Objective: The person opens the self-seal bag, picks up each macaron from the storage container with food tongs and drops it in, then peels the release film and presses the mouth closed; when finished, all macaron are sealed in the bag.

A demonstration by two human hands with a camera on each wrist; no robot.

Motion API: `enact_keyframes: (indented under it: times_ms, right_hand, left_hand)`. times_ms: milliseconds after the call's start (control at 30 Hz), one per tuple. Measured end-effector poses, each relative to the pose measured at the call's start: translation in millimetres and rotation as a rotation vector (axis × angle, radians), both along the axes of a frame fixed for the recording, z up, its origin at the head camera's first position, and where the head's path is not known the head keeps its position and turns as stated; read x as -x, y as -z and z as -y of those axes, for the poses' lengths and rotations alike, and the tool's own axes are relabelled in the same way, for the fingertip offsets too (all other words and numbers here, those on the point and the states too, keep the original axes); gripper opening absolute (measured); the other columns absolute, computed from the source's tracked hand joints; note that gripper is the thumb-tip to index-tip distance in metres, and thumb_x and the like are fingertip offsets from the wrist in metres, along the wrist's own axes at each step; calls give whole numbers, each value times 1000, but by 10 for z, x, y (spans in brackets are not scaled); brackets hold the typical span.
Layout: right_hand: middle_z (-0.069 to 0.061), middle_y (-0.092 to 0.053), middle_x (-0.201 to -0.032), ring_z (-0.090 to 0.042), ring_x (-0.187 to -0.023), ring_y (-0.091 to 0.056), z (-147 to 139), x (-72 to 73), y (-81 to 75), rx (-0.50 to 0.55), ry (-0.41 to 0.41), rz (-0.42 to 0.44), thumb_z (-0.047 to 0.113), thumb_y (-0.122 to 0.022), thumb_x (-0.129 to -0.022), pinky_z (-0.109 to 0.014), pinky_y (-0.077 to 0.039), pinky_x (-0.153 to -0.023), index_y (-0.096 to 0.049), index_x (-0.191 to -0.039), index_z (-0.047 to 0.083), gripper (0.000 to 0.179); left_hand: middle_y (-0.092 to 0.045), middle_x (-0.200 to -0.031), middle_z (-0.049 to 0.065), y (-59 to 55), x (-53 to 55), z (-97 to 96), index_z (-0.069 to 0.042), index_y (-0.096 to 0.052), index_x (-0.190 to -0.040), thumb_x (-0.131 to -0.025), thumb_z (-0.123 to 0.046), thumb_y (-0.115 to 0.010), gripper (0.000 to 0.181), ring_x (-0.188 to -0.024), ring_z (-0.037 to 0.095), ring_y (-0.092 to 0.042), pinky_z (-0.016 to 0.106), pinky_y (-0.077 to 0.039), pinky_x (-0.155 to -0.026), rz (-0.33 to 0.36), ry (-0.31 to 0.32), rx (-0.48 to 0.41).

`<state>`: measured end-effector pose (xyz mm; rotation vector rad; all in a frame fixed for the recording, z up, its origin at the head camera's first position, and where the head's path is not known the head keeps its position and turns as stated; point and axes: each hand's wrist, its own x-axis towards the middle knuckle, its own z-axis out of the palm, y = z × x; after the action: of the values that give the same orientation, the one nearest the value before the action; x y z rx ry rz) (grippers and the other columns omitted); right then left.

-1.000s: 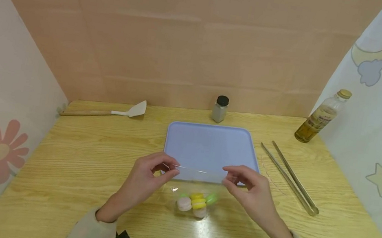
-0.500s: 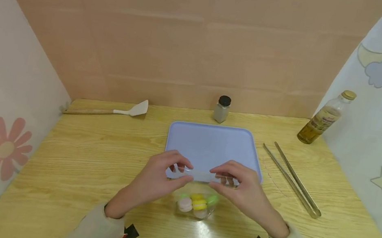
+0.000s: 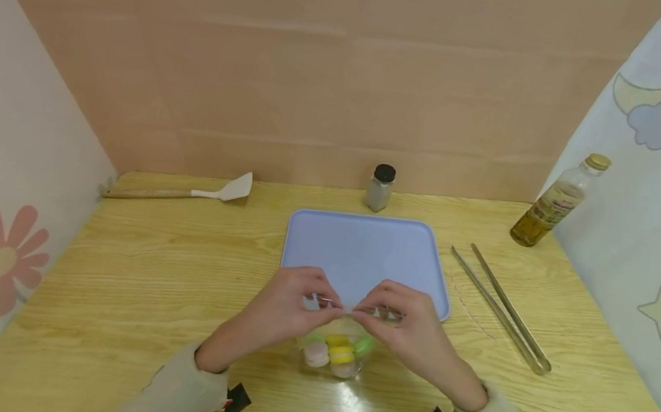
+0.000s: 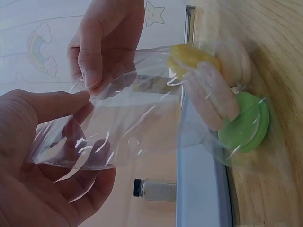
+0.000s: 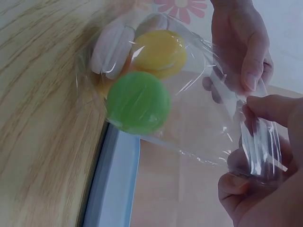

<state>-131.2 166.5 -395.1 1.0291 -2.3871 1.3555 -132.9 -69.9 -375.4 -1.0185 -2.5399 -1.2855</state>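
A clear plastic bag [image 4: 142, 118] holds several macarons: a green macaron [image 5: 138, 102], a yellow macaron [image 5: 160, 53] and a pale pink macaron [image 4: 211, 96] among them. Its filled end is low by the wooden table, in front of the blue tray. My left hand [image 3: 293, 307] pinches the bag's upper edge between thumb and fingers. From the other side my right hand [image 3: 401, 325] pinches the same edge. Both sets of fingertips nearly meet at the middle, and the film is gathered and creased there.
The blue tray [image 3: 356, 249] lies just beyond my hands. To its right are metal tongs [image 3: 501, 306] and a tilted-looking oil bottle [image 3: 555, 205]. A black-capped jar [image 3: 380, 188] stands behind the tray; a spatula [image 3: 185, 191] lies back left.
My two hands have moved inward along the bag's top edge, from well apart until their fingertips almost touch. The macarons have stayed about where they were.
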Motion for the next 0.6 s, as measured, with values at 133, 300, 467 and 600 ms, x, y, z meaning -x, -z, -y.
enact_keyframes:
  times_ms: [133, 300, 467, 600]
  right_hand:
    - [16, -67, -87, -7, -71, -58, -25, 0, -15, -7, 0, -16, 10, -81, -88, -24, -48, -60, -75, -88, 27, 18]
    - [14, -67, -87, -8, -69, -56, -151, -11, -10, 8, 18, 9, 7, -81, -86, -23, -46, -57, -75, -90, 29, 23]
    - [10, -65, -83, -10, -63, -49, -307, -26, 24, 41, 27, 20, 3, -80, -86, -24, -39, -52, -75, -91, 27, 25]
    - [10, -65, -83, -9, -64, -48, -395, -33, 59, 36, 38, 46, 3, -79, -87, -25, -40, -53, -75, -91, 27, 25]
  left_hand:
    - [-63, -79, -16, 19, -4, 63, -17, -81, -85, -88, -20, -81, 5, -75, 5, -60, 30, -54, -69, 7, -21, -22]
    - [-61, -78, -18, 55, -19, 202, -17, -81, -84, -88, -20, -81, 5, -74, 4, -59, 36, -54, -69, 29, -42, -69]
    - [-64, -81, -18, 85, -39, 324, -20, -80, -86, -89, -22, -81, 4, -74, 7, -61, 32, -54, -67, 88, -43, -109]
    - [-67, -83, -16, 81, -58, 416, -23, -81, -88, -89, -21, -81, 2, -75, 10, -62, 31, -54, -67, 117, -38, -150]
